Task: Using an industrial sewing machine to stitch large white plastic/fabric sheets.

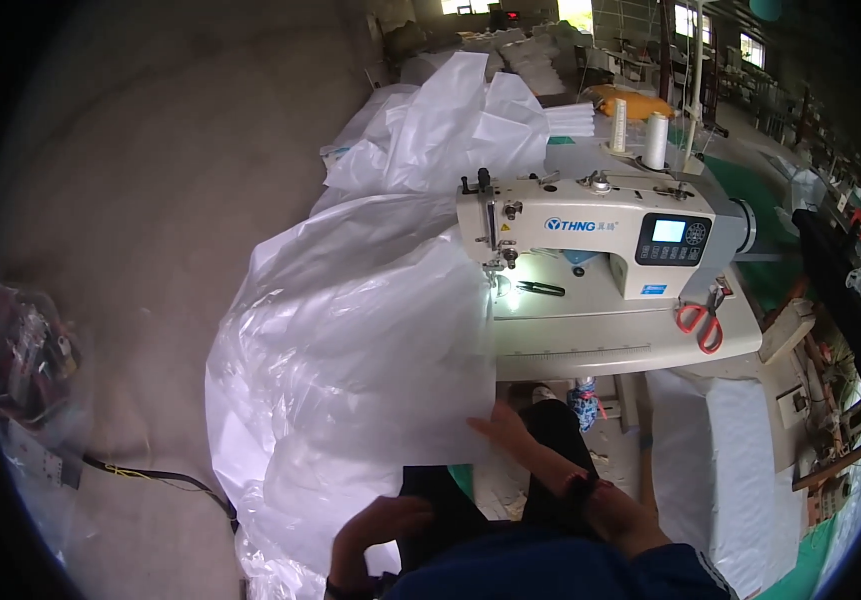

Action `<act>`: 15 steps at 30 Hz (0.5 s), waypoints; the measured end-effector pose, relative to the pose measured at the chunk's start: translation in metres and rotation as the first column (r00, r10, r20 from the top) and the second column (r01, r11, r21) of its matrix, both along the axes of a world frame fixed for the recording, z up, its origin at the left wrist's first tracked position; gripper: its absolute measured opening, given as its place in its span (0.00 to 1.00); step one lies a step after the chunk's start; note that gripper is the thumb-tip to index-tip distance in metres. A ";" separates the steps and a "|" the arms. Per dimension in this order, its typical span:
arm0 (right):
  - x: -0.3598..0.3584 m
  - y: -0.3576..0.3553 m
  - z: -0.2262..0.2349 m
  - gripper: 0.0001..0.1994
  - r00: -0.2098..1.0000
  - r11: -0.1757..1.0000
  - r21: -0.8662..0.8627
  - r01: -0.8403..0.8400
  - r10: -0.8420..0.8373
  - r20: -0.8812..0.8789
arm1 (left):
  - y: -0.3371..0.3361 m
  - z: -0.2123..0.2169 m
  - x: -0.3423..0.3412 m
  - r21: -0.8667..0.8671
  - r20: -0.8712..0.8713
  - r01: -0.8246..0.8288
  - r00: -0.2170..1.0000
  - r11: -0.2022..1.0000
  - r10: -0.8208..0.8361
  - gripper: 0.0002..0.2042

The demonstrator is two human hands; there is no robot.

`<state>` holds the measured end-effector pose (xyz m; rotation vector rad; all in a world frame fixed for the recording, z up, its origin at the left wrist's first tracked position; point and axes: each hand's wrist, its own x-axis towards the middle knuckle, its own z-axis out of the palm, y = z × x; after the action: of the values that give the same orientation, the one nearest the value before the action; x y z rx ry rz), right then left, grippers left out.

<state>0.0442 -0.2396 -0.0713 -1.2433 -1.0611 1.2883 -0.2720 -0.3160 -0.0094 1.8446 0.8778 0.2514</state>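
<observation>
Above blue clothing (521,568), reached left hand (386,522) near white sheeting (351,350), touched its edge with right hand (507,434), with neither grip discernible, facing blue-lettered sewing machine (546,203).

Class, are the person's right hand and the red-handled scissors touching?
Apart. The head view shows the scissors on the table and the right hand lower left, with the table's front edge visible between them.

Right hand (504,430) extended forward; left hand (391,518) lower, turned inward.
</observation>
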 end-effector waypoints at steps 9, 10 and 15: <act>0.011 -0.051 0.029 0.17 0.974 0.959 -0.229 -0.167 0.124 -0.189 | 0.247 0.047 -0.017 0.767 -0.338 -0.268 0.603 0.583 0.723 0.28; 0.015 -0.055 0.031 0.17 0.978 0.961 -0.229 -0.155 0.116 -0.174 | 0.261 0.047 -0.039 0.724 -0.417 -0.391 0.409 0.568 0.812 0.24; 0.017 -0.059 0.031 0.16 0.965 0.967 -0.191 -0.167 0.120 -0.234 | 0.231 0.076 -0.026 0.926 -0.054 -0.298 0.501 0.231 0.864 0.13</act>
<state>0.0617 -0.2982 -0.0399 -1.1593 -0.8859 1.6448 -0.2983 -0.0852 0.0670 2.3733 2.3407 0.7825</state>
